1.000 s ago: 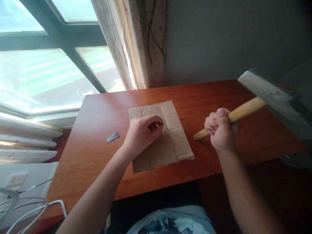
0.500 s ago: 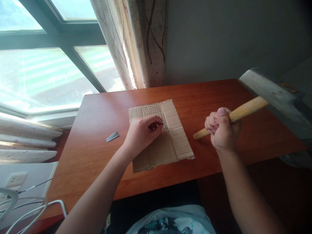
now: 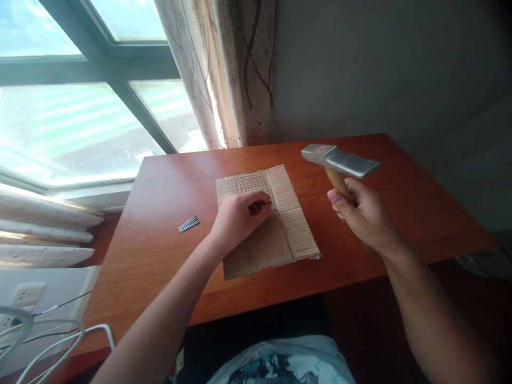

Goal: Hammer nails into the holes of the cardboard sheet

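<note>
My left hand (image 3: 239, 217) rests on a flat piece of cardboard (image 3: 280, 234) and pinches a nail (image 3: 267, 202) upright at the lower edge of a grid of small holes (image 3: 253, 184). My right hand (image 3: 362, 213) is closed round the wooden handle of a hammer (image 3: 340, 161). The grey metal hammer head hangs above the table, to the right of the cardboard and a little higher than the nail. The handle is mostly hidden inside my fist.
A small bunch of loose nails (image 3: 189, 223) lies on the red-brown wooden table (image 3: 160, 250) left of the cardboard. A curtain (image 3: 236, 69) and window stand behind. White cables (image 3: 52, 341) and a wall socket (image 3: 12, 317) sit at the lower left.
My right hand has swung the hammer over: the head, raised far right near the camera before, now points forward and left toward the cardboard. My left hand still pinches the nail.
</note>
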{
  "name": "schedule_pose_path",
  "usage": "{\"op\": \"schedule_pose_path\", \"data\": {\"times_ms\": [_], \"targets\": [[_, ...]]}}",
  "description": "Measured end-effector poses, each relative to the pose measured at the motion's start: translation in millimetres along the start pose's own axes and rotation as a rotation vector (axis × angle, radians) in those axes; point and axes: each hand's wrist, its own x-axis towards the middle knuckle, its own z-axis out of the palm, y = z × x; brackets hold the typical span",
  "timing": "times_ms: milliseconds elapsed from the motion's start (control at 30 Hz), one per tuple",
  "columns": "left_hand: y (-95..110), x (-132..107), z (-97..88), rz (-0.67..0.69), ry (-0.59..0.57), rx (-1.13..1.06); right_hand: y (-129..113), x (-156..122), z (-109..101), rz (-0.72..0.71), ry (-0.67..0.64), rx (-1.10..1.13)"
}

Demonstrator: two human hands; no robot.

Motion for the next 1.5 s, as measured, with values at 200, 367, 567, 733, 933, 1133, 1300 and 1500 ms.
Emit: {"op": "schedule_pose_path", "data": {"times_ms": [200,367,567,733,933,1133,1300,1500], "targets": [[-4,0,2.0,0.009,-0.004,-0.018,-22,-1,-16,-0.072,-0.293,-0.600],[-3,-1,2.0,0.015,-0.002,-0.004,-40,0,-15,-0.121,-0.314,-0.701],[1,0,-0.4,0.033,-0.009,0.023,-55,-2,-5,-0.164,-0.379,-0.703],[3,0,-1.1,0.032,-0.018,0.040,-55,-3,-2,-0.179,-0.396,-0.755],[2,0,-1.4,0.033,-0.039,0.051,-55,-7,1,-0.180,-0.406,-0.796],[5,3,-3.9,0.026,-0.093,0.108,-49,-7,4,-0.152,-0.431,-0.831],[7,-3,-14.8,0.052,-0.129,0.202,-50,-6,0,-0.142,-0.398,-0.792],[10,-20,-21.9,0.077,-0.106,0.452,-55,-6,-3,-0.151,-0.364,-0.771]]}}
